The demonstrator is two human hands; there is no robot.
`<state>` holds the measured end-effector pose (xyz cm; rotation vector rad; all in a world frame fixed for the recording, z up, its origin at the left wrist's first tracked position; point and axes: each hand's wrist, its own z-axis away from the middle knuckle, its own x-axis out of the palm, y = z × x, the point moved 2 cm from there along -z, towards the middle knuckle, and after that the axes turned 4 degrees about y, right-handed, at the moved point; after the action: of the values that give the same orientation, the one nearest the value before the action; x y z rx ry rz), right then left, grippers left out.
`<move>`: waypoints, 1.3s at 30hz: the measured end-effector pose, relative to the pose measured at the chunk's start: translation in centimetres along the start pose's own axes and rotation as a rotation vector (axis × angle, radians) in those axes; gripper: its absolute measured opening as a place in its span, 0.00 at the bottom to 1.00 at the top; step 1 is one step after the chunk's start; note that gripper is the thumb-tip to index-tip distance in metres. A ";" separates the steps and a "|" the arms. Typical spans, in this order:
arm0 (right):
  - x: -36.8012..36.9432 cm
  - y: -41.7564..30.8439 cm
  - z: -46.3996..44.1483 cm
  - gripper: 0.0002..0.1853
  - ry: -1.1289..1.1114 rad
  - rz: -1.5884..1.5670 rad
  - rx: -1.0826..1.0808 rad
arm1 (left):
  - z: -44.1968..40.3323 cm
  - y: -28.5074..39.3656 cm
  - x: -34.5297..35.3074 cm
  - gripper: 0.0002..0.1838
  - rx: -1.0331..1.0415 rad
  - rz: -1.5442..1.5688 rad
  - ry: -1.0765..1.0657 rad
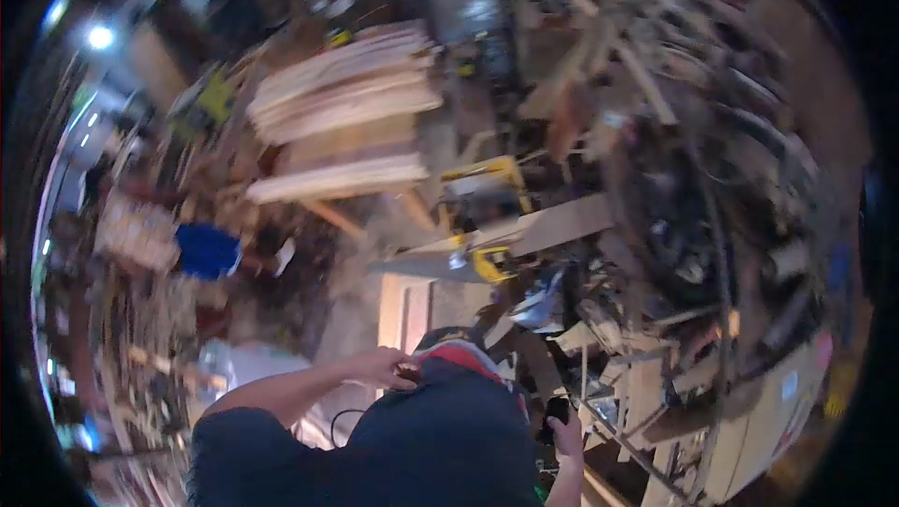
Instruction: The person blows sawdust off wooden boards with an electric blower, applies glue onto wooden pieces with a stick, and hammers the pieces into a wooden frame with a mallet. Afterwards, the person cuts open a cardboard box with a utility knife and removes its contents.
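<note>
My left hand (391, 369) is bent in front of my belly, its fingers curled against the dark shirt (421, 441). What those fingers pinch, if anything, is too blurred to make out. Down at my right side, my right hand (567, 436) is closed around a black phone-like object (556, 413). Red and white cloth (464, 357) shows at the shirt's lower edge. Just beyond my waist lies a pale wooden panel (389, 306).
Stacked rough boards (346, 76) rest on wooden supports ahead. A yellow-framed machine (482, 179) stands right of them, with a plank (567, 224) nearby. Wood offcuts (646, 385) clutter the right. A person in a patterned top (136, 234) and blue garment (208, 250) is at left.
</note>
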<state>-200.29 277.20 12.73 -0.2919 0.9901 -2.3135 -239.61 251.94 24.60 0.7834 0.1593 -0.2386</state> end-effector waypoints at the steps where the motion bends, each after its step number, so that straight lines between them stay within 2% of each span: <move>1: 0.1 0.3 -1.3 0.23 -0.045 0.182 -0.011 | 1.6 -1.4 0.8 0.24 -0.013 0.059 0.046; 2: -0.2 1.4 -3.3 0.23 -0.085 0.362 -0.034 | 3.0 -2.2 1.5 0.26 -0.101 0.232 0.066; 3: 0.4 0.9 -4.2 0.24 -0.119 0.537 -0.069 | 4.3 -3.5 2.7 0.25 -0.083 0.316 0.118; 5: 0.0 2.2 -6.7 0.23 -0.102 0.803 0.035 | 6.4 -6.6 5.2 0.24 -0.045 0.478 0.218; 7: -3.5 9.0 -11.6 0.24 -0.053 0.979 0.068 | 8.9 -5.7 6.2 0.21 -0.093 0.361 0.332; 8: -3.5 8.8 -11.9 0.23 -0.060 0.965 0.192 | 9.8 -5.3 6.3 0.21 -0.115 0.297 0.383; 11: -5.5 10.0 -15.2 0.22 -0.136 1.147 -0.161 | 11.8 -6.7 8.5 0.20 0.140 0.232 0.653; 12: -5.0 9.3 -15.5 0.22 -0.024 0.772 -0.027 | 12.4 -7.6 9.0 0.17 0.124 0.171 0.641; 15: 1.6 6.2 -18.1 0.16 -0.047 0.516 -0.063 | 14.8 -13.0 10.6 0.14 0.017 0.081 0.689; 17: -0.3 12.9 -27.7 0.21 0.171 0.625 -0.129 | 14.6 -18.5 13.2 0.14 -0.106 0.048 0.659; 19: 2.8 14.0 -34.0 0.24 0.262 1.003 -0.630 | 14.9 -24.1 14.6 0.14 -0.217 0.015 0.578; 20: 7.7 12.9 -34.6 0.24 0.267 1.017 -0.697 | 14.8 -27.4 15.7 0.15 -0.219 0.069 0.619; 22: 18.2 12.0 -35.1 0.23 0.134 0.999 -0.681 | 13.5 -35.9 18.3 0.16 -0.196 0.102 0.652; 23: 23.1 12.7 -35.4 0.23 0.050 1.006 -0.679 | 12.4 -40.9 19.2 0.17 -0.175 0.093 0.651; 24: 27.8 13.9 -35.1 0.23 -0.042 1.032 -0.679 | 11.8 -44.5 18.7 0.16 -0.061 0.122 0.691; 26: 37.0 16.8 -33.1 0.23 -0.229 1.150 -0.673 | 11.8 -49.3 17.5 0.14 -0.004 0.104 0.649; 30: 54.1 24.2 -25.3 0.24 -0.627 1.474 -0.708 | 14.5 -53.9 17.8 0.14 0.125 0.164 0.715; 31: 58.0 25.3 -22.8 0.25 -0.727 1.497 -0.743 | 15.0 -54.6 18.3 0.14 0.142 0.183 0.725; 33: 65.6 24.3 -12.4 0.21 -0.895 1.358 -0.783 | 19.1 -54.8 17.2 0.11 0.121 0.322 0.851; 35: 70.4 25.9 -9.5 0.21 -1.013 1.531 -0.807 | 21.0 -57.1 17.2 0.10 0.160 0.385 0.964; 36: 72.2 26.3 -9.0 0.23 -1.044 1.693 -0.792 | 22.2 -57.9 15.5 0.12 0.134 0.361 0.758; 37: 73.2 26.7 -8.1 0.21 -1.112 1.595 -0.922 | 22.0 -59.1 15.3 0.14 0.094 0.413 0.873; 39: 76.8 25.4 -3.3 0.21 -1.232 1.761 -0.793 | 21.1 -62.0 15.3 0.17 0.020 0.508 1.092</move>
<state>-251.69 219.01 -10.18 -0.6362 0.7471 0.0452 -240.61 192.16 -6.19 0.8781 0.9689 0.6978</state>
